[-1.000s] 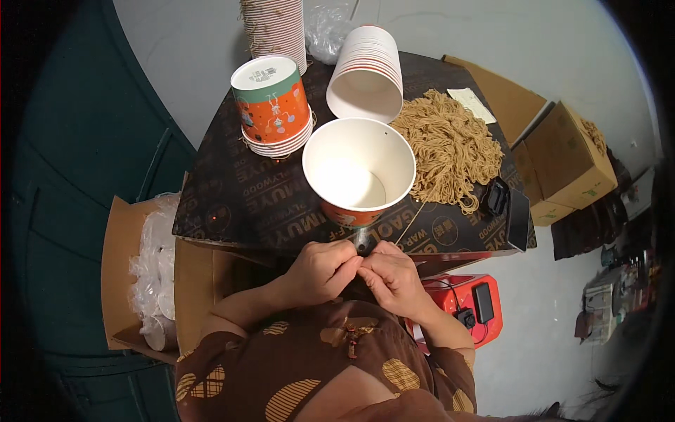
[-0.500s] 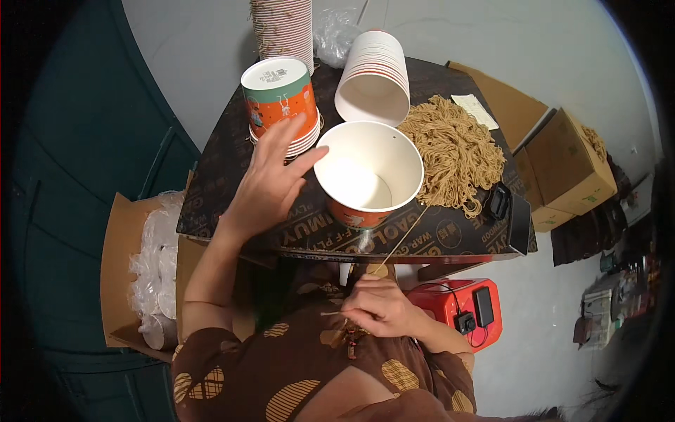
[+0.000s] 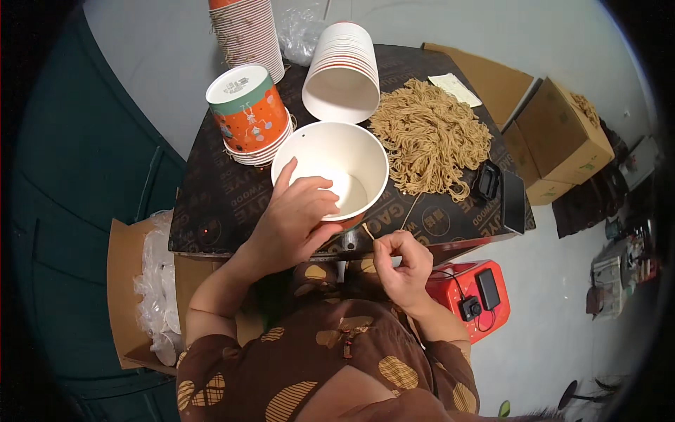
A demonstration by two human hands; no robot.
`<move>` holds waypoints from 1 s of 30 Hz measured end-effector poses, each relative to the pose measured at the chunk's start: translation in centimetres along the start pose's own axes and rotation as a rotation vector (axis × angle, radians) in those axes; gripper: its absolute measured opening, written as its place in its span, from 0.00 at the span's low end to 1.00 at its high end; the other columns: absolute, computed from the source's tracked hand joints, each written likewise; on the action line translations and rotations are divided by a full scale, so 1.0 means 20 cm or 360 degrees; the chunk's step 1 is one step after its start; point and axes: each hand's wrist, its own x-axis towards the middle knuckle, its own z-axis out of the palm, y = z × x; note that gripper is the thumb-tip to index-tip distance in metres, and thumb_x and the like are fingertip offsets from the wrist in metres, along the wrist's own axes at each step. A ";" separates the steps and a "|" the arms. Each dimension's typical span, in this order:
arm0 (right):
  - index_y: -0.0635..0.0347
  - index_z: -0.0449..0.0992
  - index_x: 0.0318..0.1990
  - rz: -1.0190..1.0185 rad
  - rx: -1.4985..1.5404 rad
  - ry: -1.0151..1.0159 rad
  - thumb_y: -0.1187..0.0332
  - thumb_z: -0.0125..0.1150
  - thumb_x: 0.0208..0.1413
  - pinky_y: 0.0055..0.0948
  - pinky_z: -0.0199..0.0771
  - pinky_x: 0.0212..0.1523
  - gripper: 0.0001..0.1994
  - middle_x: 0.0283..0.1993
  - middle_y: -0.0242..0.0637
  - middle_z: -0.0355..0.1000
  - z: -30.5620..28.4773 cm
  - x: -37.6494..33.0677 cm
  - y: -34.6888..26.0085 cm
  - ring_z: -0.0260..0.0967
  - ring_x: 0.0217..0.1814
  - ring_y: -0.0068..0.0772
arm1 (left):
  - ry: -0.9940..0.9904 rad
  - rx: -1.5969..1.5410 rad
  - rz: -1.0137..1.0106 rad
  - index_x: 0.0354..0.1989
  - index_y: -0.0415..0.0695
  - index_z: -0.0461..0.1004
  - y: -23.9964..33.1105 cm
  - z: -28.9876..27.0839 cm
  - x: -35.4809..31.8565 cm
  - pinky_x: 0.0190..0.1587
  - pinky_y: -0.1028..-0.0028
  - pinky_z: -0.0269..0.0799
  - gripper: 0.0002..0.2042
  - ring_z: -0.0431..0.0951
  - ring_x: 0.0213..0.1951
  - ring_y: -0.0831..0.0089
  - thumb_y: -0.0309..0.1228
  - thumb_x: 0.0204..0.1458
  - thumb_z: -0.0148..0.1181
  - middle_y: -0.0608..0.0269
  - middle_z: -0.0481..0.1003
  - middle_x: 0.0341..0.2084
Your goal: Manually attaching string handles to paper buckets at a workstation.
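I'm looking straight down on the white-lined paper bucket (image 3: 344, 158), mouth up by the table's front edge, a small dark hole (image 3: 304, 135) at far left in its wall. Print surrounds it: pale lettering repeats over the black tabletop (image 3: 232, 197), and a grey block of text (image 3: 238, 84) sits on the base of the upturned orange-and-green bucket (image 3: 253, 125) (too tiny for me to read from here). Now the fingers! The left hand (image 3: 292, 216) reaches over the near-left rim, fingers half spread across the mouth, thumb lower down; whether they press the bucket, I can't tell. The right hand (image 3: 404, 264), at the table's near edge, pinches the tan cord (image 3: 412, 212) between thumb and forefinger, a short end poking toward the bucket, a longer run leading toward the tangled pile (image 3: 432, 141). Further out, I see nested buckets (image 3: 344, 49) on their side, a tall stack (image 3: 246, 35) and a red stool (image 3: 492, 320).
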 end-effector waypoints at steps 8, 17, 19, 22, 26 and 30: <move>0.66 0.74 0.31 0.0471 0.0337 -0.0081 0.79 0.63 0.56 0.18 0.65 0.28 0.04 0.23 0.26 0.68 -0.02 0.02 0.03 0.62 0.26 0.14 | 0.0271 0.0013 -0.0125 0.42 0.45 0.75 0.01 -0.10 0.03 0.68 0.44 0.54 0.13 0.78 0.51 0.57 0.24 0.48 0.69 0.59 0.80 0.44; 0.66 0.75 0.32 0.0482 0.0437 -0.0113 0.78 0.61 0.60 0.15 0.61 0.27 0.04 0.25 0.23 0.69 -0.01 0.04 0.07 0.62 0.25 0.10 | 0.0308 0.0060 -0.0188 0.39 0.44 0.76 0.01 -0.12 0.04 0.67 0.44 0.56 0.10 0.79 0.50 0.58 0.23 0.48 0.67 0.59 0.80 0.42; 0.66 0.75 0.32 0.0490 0.0449 -0.0119 0.78 0.61 0.60 0.15 0.61 0.27 0.04 0.25 0.23 0.69 -0.01 0.04 0.08 0.62 0.25 0.10 | 0.0298 0.0028 -0.0214 0.39 0.45 0.77 0.01 -0.12 0.04 0.68 0.44 0.54 0.09 0.79 0.51 0.59 0.23 0.49 0.65 0.60 0.81 0.43; 0.66 0.75 0.32 0.0492 0.0459 -0.0126 0.78 0.61 0.60 0.15 0.62 0.27 0.04 0.25 0.23 0.70 0.00 0.05 0.08 0.62 0.26 0.11 | 0.0289 -0.0005 -0.0240 0.39 0.45 0.78 0.01 -0.12 0.04 0.69 0.44 0.52 0.08 0.79 0.52 0.61 0.22 0.50 0.63 0.60 0.81 0.43; 0.66 0.74 0.32 0.0447 0.0421 -0.0109 0.78 0.62 0.60 0.16 0.62 0.27 0.04 0.24 0.23 0.69 0.01 0.06 0.08 0.62 0.25 0.11 | 0.0286 -0.0002 -0.0225 0.39 0.45 0.78 0.01 -0.11 0.04 0.69 0.45 0.53 0.08 0.79 0.52 0.62 0.21 0.50 0.62 0.60 0.81 0.43; 0.65 0.75 0.32 0.0496 0.0370 -0.0120 0.77 0.63 0.56 0.18 0.66 0.28 0.03 0.23 0.27 0.69 0.02 0.07 0.09 0.63 0.26 0.14 | 0.0230 0.0035 -0.0173 0.40 0.43 0.76 0.02 -0.13 0.09 0.67 0.46 0.56 0.09 0.79 0.48 0.57 0.22 0.50 0.65 0.58 0.80 0.40</move>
